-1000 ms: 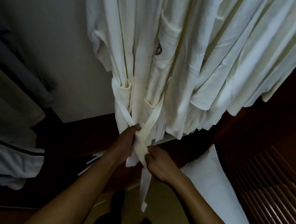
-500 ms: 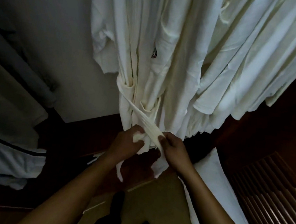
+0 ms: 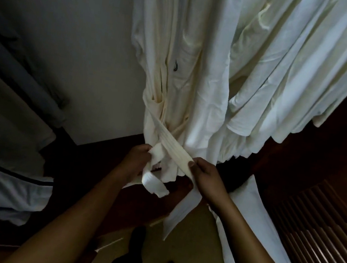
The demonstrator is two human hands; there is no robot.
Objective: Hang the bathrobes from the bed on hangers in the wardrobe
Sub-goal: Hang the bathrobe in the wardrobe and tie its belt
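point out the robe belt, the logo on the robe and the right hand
belt [image 3: 171, 142], head view, middle of the taut flat band
logo [image 3: 175, 66], head view, the dark emblem
right hand [image 3: 208, 175], head view, back of hand

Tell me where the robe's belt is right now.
In the head view, the belt crosses the front of the hanging bathrobe, low at centre, gripped by the left hand and right hand.
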